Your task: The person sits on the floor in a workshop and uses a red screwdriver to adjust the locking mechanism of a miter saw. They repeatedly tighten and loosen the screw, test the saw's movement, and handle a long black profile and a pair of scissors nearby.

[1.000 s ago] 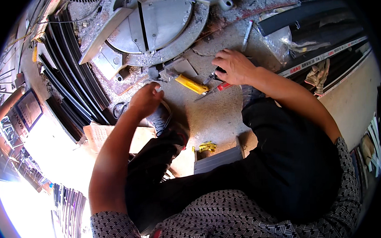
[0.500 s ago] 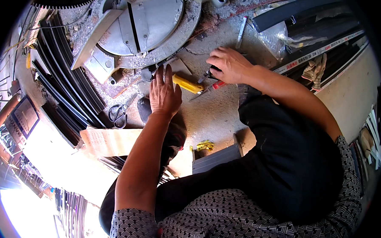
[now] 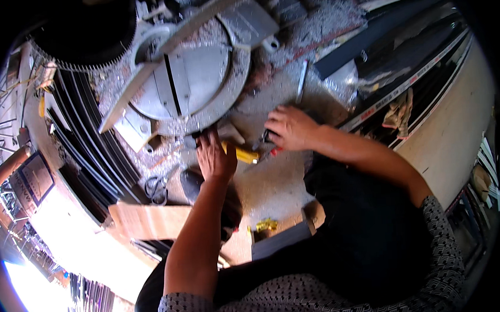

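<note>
My left hand (image 3: pixel 215 160) lies with its fingers stretched out, just in front of the round metal saw table (image 3: pixel 199 74). Its fingertips reach a small dark piece, mostly hidden under them. Beside its thumb is a yellow-handled tool (image 3: pixel 245 154), whose exact kind is unclear. To the right, my right hand (image 3: pixel 293 127) curls its fingers down over something black at floor level, largely covered by the hand. A red tool handle (image 3: pixel 276 151) lies just below those fingers. Beyond the right hand rests a white marker pen (image 3: pixel 302 81).
A toothed saw blade (image 3: pixel 91 37) hangs at upper left. Long black strips (image 3: pixel 92 124) lie on the left, near black-handled scissors (image 3: pixel 155 189) and a cardboard piece (image 3: pixel 149 220). Dark profiles and a work glove (image 3: pixel 399 114) are at right. Yellow scraps (image 3: pixel 266 225) lie between my legs.
The view has tilted upward, so the scene sits lower and more of the saw blade shows. Both hands stay at about the same places beside the tools.
</note>
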A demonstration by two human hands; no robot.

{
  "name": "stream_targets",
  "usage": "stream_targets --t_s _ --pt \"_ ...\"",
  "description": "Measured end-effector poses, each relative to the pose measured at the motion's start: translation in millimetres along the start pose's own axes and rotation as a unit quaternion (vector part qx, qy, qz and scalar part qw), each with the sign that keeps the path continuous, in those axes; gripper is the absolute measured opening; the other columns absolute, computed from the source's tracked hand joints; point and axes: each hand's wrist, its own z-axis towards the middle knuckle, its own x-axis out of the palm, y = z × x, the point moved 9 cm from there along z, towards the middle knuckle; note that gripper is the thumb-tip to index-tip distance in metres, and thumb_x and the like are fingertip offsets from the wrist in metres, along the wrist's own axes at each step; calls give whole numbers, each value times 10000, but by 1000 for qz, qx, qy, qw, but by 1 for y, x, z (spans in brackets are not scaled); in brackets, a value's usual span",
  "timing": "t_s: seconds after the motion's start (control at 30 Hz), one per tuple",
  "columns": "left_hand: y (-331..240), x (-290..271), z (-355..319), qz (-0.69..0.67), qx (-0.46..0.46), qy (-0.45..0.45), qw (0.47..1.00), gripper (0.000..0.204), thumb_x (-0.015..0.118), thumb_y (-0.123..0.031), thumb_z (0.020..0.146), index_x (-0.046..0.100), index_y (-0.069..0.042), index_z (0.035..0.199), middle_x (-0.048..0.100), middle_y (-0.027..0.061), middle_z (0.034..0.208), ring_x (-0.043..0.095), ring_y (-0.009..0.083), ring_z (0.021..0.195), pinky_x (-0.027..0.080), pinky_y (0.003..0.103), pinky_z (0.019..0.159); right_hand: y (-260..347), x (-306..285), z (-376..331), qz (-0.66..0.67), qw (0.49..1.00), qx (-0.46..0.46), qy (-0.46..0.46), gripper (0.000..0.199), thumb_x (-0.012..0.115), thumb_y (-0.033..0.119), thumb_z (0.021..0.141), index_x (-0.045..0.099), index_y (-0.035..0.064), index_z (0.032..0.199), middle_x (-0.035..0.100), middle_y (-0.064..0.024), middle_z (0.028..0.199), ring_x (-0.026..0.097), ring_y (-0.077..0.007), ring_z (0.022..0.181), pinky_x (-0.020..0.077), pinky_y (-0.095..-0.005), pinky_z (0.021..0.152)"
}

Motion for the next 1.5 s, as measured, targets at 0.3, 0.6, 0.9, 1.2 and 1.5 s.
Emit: stream_targets --t_s 0.3,0.6,0.9,1.2,1.5 --pt "-14 0 -26 34 63 21 997 550 664 -301 905 557 -121 1413 553 168 1286 491 398 1249 413 509 1071 -1 3 1 29 999 15 27 223 710 273 852 665 60 903 653 -147 995 631 -349 1016 520 -474 886" --pt "-8 -6 -31 55 94 9 994 550 625 -349 925 569 -82 1403 590 162 1270 518 376 1249 315 547 1158 -3 2 0 31 998 29 36 248 679 277 890 693 52 994 667 -148 1063 626 -342 1061 513 -467 920" --pt "27 -34 -29 -61 -15 -68 996 341 658 -295 929 655 -35 1150 636 188 1117 575 390 1123 445 487 1014 -18 -27 8 92 989 102 -58 262 675 240 905 692 20 1046 678 -180 1071 632 -376 1039 516 -477 919" --pt "71 -27 -13 -410 -198 -99 885 366 708 -290 928 593 37 1045 672 141 907 664 278 835 521 416 782 -30 -66 18 142 964 148 -169 227 684 174 926 667 -6 1063 695 -199 997 660 -398 976 532 -470 867" --pt "61 -7 -12 -615 -277 -19 739 254 713 -331 996 622 -93 988 652 25 829 622 124 676 540 292 652 -34 -96 20 152 954 151 -208 172 671 154 932 673 28 1049 693 -174 949 667 -387 932 538 -464 823"
